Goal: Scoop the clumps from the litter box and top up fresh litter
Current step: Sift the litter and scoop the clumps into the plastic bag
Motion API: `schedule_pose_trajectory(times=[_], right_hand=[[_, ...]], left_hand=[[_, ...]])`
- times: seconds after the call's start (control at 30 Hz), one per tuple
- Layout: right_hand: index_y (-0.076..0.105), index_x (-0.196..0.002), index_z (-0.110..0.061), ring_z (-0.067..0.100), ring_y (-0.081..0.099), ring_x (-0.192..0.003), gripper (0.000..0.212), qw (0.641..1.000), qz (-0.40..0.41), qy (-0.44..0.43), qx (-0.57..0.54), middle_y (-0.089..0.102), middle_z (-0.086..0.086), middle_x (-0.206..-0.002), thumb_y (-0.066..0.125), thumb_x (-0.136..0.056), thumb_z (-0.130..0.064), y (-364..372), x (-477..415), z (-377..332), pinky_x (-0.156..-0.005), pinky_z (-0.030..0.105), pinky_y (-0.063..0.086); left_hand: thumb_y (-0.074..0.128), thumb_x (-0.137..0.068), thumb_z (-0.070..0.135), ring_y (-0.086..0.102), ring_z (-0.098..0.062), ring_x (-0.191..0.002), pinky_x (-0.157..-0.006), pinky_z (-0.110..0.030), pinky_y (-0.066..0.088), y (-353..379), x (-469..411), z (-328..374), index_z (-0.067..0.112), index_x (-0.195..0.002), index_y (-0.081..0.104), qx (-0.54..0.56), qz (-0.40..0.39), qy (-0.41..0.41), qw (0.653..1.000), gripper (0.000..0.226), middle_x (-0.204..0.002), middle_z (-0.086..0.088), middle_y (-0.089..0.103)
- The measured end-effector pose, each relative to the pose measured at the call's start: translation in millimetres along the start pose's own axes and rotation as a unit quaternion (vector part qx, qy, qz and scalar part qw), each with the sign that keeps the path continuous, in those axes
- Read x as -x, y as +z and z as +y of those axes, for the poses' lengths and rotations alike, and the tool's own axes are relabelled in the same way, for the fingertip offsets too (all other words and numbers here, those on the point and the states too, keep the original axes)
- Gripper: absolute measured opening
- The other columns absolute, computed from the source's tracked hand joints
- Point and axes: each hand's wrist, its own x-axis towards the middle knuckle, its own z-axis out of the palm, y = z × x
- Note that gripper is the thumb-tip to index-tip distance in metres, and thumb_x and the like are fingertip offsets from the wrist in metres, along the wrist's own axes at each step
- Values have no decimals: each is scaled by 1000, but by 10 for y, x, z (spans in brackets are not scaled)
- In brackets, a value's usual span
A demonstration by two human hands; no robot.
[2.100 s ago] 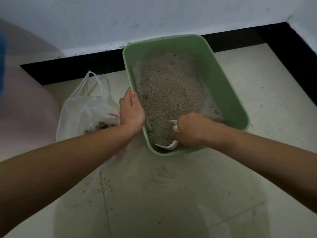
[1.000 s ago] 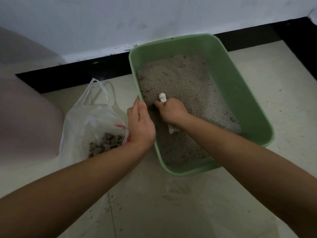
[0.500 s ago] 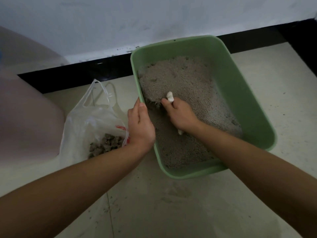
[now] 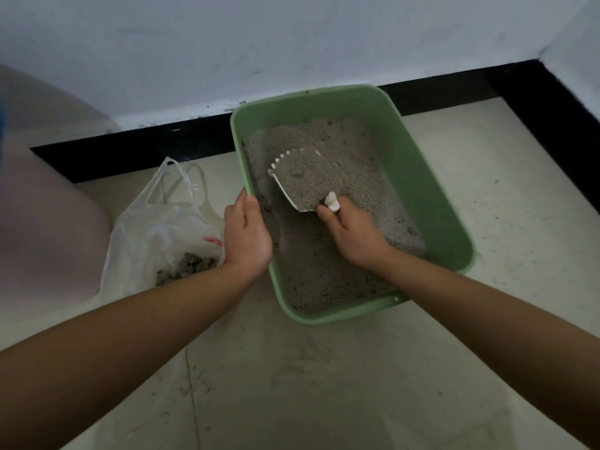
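A green litter box [image 4: 418, 177] sits on the floor against the wall, holding grey litter [image 4: 324, 271]. My right hand [image 4: 352, 233] grips the handle of a white scoop [image 4: 305, 180]. The scoop is raised over the box's left half and heaped with litter. My left hand [image 4: 246, 235] clasps the box's left rim. Left of the box lies a clear plastic bag [image 4: 156, 232] with dark clumps [image 4: 188, 269] inside.
A black skirting strip [image 4: 146, 147] runs along the white wall behind the box and turns the corner at the right. A large pale rounded object [image 4: 42, 222] stands at the far left. Pale floor tiles [image 4: 324, 384] carry scattered litter grains.
The scoop was buried in the litter under my right hand; now it is lifted out, full of litter. My left hand has stayed on the rim.
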Motion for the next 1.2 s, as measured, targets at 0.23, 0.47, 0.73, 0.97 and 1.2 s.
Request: schedule_pose_trajectory(times=[0.23, 0.47, 0.73, 0.97, 1.2], right_hand=[[48, -102, -11, 15, 52, -69, 29, 1000, 7, -12, 22, 55, 2, -79, 45, -103, -39, -320, 322, 88, -59, 33, 33], [51, -118, -15, 24, 56, -86, 29, 998, -26, -20, 53, 62, 8, -99, 42, -104, -39, -506, 567, -15, -73, 35, 42], [54, -118, -15, 23, 55, -89, 32, 992, -74, -7, 101, 58, 4, -98, 40, -105, -41, -582, 667, -127, -73, 31, 37], [58, -120, -21, 23, 61, -96, 34, 974, -171, -16, 147, 66, 6, -106, 40, -103, -45, -599, 722, -162, -85, 36, 48], [54, -129, -28, 23, 59, -112, 31, 968, -166, -9, 185, 64, 2, -123, 40, -104, -40, -627, 661, -172, -96, 37, 43]], left_hand=[[22, -106, 35, 46, -29, -127, -108, -38, 35, -74, -39, 7, 14, -137, 49, -36, -42, 13, 998, 46, -136, -12, 52], [30, -105, 35, 59, -31, -103, -95, -46, 46, -270, 78, 175, 5, -106, 62, -87, -77, -22, 993, 45, -107, -11, 64], [41, -87, 23, 66, -37, -78, -69, -47, 57, -371, 73, 172, 3, -88, 67, -42, -67, -69, 995, 34, -87, -20, 69], [39, -91, 10, 62, -26, -69, -50, -27, 42, -436, 116, 268, 5, -97, 69, 27, -88, -114, 989, 31, -92, -16, 71], [36, -95, 9, 64, -21, -67, -52, -26, 41, -468, 131, 277, 6, -100, 68, 37, -104, -112, 988, 33, -93, -13, 72]])
